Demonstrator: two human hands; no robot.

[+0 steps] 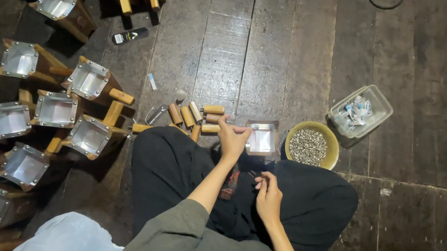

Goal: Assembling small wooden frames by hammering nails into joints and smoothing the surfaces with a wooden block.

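Along the left edge of the dark plank floor (282, 51) lies a crowd of wooden scoops with metal-lined square mouths (54, 109), handles pointing various ways, packed close from the top corner down to the bottom; they leave little free room on that side. A small dark bottle (129, 36) lies apart from them, higher up on the boards. Just ahead of the person's crossed legs in black trousers (170, 165) sits a loose cluster of short wooden handles (195, 116), touching or nearly touching one another. The left hand (231, 139) reaches forward over the knees, fingers curled around the near left edge of a single metal-lined box piece (261, 138), which stands on the floor just in front of the legs, between the handle cluster and a yellow bowl. The right hand (268, 194) rests lower, over the lap, its fingers pinched together on something too small to make out; the two hands are apart. Just right of the box piece, the yellow bowl (310, 147) is full of small grey metal bits, and beyond it, up and to the right, stands a clear plastic tub (360, 112) with white scraps inside. Farther right and ahead the boards lie open, with a cable running down the far right edge.
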